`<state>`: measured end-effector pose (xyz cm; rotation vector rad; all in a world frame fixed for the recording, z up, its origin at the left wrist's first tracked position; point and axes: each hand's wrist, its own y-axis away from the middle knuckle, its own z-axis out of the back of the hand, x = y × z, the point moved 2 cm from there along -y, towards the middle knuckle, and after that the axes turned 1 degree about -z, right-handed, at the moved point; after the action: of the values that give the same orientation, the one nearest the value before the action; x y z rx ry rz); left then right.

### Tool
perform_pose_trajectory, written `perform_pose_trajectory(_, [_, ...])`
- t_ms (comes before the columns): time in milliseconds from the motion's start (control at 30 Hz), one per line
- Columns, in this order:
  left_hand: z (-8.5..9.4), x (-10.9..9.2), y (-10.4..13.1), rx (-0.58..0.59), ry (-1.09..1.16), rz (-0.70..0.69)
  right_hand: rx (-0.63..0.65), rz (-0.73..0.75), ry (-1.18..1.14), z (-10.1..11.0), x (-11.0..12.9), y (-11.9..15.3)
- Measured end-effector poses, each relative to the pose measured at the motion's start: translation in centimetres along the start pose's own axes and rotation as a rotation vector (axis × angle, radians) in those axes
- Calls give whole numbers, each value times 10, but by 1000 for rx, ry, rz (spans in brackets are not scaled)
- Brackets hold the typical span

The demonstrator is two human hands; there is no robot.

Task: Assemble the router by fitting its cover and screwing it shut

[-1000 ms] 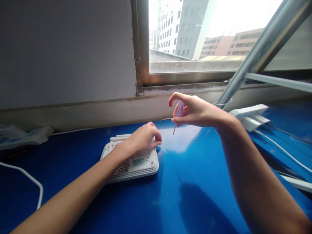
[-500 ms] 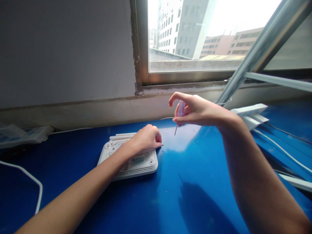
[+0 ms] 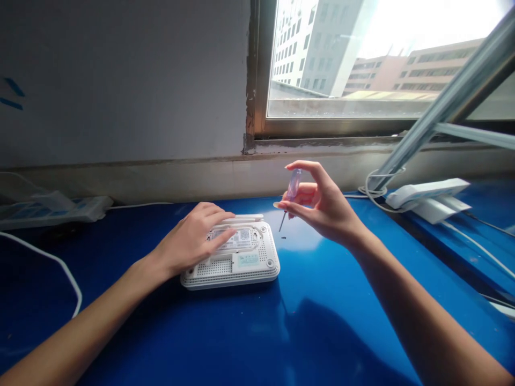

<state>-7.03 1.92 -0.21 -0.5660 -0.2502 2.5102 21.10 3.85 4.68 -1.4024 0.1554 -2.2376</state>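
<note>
A white router [image 3: 246, 272] lies upside down on the blue table, its labels and vent holes facing up and its folded antennas along the far edge. My left hand [image 3: 197, 233] rests on the router's left part with fingers stretched out across it. In my right hand [image 3: 311, 198] is a screwdriver [image 3: 295, 185] with a clear purple handle, gripped between fingers and thumb, the shaft slanting down to the left. Near its tip, a small dark screw [image 3: 284, 237] lies on the table just right of the router.
White power strips stand at the far left [image 3: 90, 209] and the right [image 3: 430, 195], with white cables trailing from them. A metal ladder-like frame [image 3: 426, 128] slants up in front of the window at right. The wall [image 3: 193, 182] bounds the table's back.
My left hand has left the small screw beside the router and moved left onto the router. My right hand still holds the screwdriver, now nearer the screw. The view has shifted left.
</note>
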Motion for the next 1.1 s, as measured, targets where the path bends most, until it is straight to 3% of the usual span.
perform_pose_trajectory(167, [-1,18,46,95,50,-50,-129,48,-93,-27,-3,30])
perform_pose_trajectory(333, [-13,22,67,140,58,-43,-177,138,-94,-43,-7,41])
perform_pose_trajectory(533, [-19,17,70,82,45,-46,-138,212,64,-44,-1,49])
perform_pose_trajectory(733, [-19,15,69,100,-11,-20,-17,327,331,-52,-7,56])
perform_pose_trajectory(967, [-22,14,69,97,-53,17,-205,378,600,-55,-7,56])
perform_pose_trajectory(1100, [-22,13,70,84,-48,20,-245,352,622,-56,3,56])
